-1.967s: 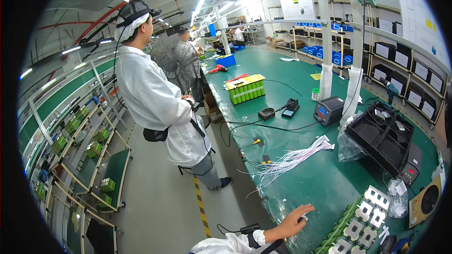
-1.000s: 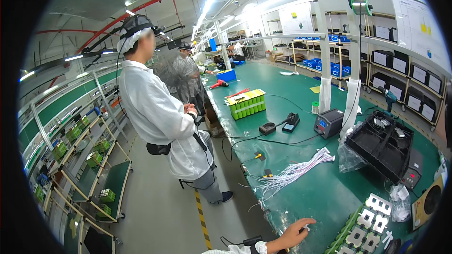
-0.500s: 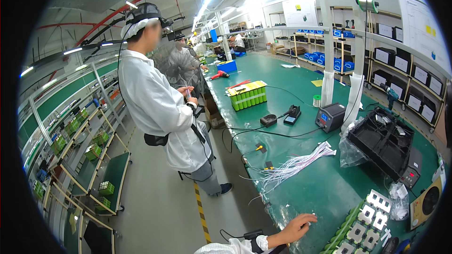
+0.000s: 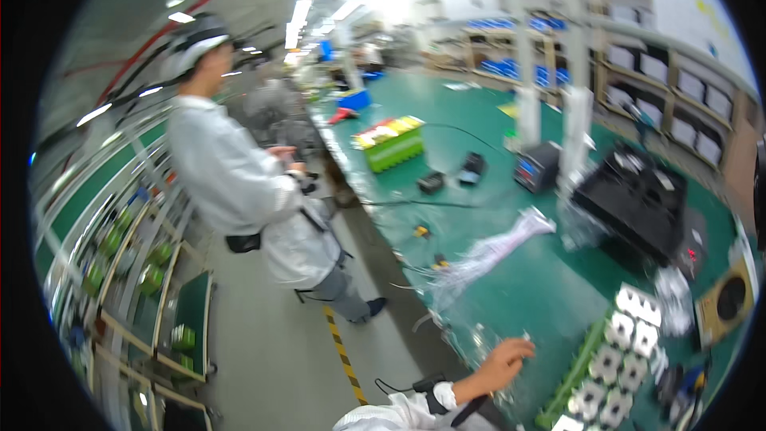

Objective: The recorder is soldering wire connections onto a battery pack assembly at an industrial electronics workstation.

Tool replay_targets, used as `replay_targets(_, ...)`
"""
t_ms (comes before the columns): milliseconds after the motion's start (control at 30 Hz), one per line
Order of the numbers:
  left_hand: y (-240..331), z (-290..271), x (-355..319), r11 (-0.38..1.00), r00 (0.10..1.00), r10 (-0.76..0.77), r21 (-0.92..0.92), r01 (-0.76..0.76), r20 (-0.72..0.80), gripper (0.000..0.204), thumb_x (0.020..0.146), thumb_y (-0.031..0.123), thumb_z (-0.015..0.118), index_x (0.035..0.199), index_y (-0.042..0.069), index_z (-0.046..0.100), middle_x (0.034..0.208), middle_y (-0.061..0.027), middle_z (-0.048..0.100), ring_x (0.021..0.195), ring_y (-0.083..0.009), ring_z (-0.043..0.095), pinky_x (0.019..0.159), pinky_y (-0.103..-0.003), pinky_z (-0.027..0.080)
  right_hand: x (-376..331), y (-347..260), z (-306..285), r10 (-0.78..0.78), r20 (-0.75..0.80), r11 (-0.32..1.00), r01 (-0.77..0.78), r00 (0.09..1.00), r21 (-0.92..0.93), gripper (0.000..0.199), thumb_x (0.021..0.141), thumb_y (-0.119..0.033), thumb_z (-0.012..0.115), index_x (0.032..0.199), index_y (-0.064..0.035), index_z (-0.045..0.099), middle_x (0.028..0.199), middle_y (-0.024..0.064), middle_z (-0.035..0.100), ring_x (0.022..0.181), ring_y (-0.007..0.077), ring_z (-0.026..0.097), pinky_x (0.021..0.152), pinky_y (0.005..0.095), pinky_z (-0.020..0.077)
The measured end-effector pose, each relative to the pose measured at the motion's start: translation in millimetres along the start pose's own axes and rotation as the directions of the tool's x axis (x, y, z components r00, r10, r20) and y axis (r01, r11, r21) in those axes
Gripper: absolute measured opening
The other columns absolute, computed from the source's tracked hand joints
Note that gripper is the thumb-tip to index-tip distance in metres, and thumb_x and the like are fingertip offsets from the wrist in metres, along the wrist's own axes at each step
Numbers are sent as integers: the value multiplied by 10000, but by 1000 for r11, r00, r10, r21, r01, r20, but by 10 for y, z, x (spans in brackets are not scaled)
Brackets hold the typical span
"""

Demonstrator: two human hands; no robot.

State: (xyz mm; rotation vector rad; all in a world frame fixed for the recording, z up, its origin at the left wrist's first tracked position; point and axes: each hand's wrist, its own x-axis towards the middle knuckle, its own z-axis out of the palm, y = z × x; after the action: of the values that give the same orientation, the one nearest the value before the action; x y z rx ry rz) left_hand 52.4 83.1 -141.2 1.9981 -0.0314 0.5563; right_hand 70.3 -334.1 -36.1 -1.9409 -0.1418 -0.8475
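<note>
My left hand (image 4: 506, 363) reaches in from the lower edge in a white sleeve with a black wrist strap. Its fingers are loosely stretched and apart, over the green table edge, and nothing shows in them. Right of it lies a green battery pack (image 4: 576, 371) topped with pale metal plates (image 4: 604, 363). Beyond the hand a bundle of thin white wires (image 4: 499, 249) is spread on the table. My right hand is out of view. Motion blurs much of the picture.
A black tray (image 4: 630, 195) and a soldering station (image 4: 537, 168) stand at the right of the green table (image 4: 447, 191). Another battery pack (image 4: 391, 148) lies farther off. Left of the table a co-worker (image 4: 231, 168) in white stands in the aisle, near racks (image 4: 152, 335).
My view has turned, so the table things sit farther left and higher in the picture, now blurred. My left hand stays stretched out beside the battery pack.
</note>
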Motion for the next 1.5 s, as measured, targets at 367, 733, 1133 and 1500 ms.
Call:
replay_targets(367, 83, 10, 103, 1000, 997, -22, 12, 23, -73, 260, 884, -109, 493, 997, -19, 709, 1177, -152, 692, 977, -227, 664, 795, -286, 498, -70, -806, -33, -195, 106, 936, 153, 975, 315, 269, 950, -139, 596, 710, -17, 601, 644, 67, 629, 514, 203, 490, 496, 357, 388)
replay_targets(733, 114, 28, 81, 999, 997, -47, 0, 47, -57, 211, 908, -94, 505, 993, -34, 689, 1152, -158, 700, 1006, -244, 668, 858, -311, 503, -114, -762, -31, -204, 346, 966, 130, 916, 225, 117, 871, -45, 657, 759, -16, 680, 661, 73, 636, 512, 210, 528, 501, 345, 411)
replay_targets(1133, 112, 24, 82, 998, 996, -66, 12, 67, -51, 220, 900, -99, 510, 1006, -35, 692, 1139, -155, 707, 998, -240, 673, 862, -313, 512, -115, -728, 47, -212, 349, 966, 142, 913, 217, 86, 833, -3, 693, 748, -13, 683, 655, 69, 624, 495, 208, 509, 485, 335, 386)
replay_targets(1500, 117, 18, 88, 997, 996, -73, 22, 74, -41, 213, 918, -96, 505, 1011, -32, 686, 1160, -154, 702, 1034, -236, 665, 902, -319, 503, -98, -738, 83, -138, 238, 972, 85, 962, 220, 168, 866, -27, 669, 701, 1, 663, 621, 71, 601, 490, 214, 504, 495, 343, 392)
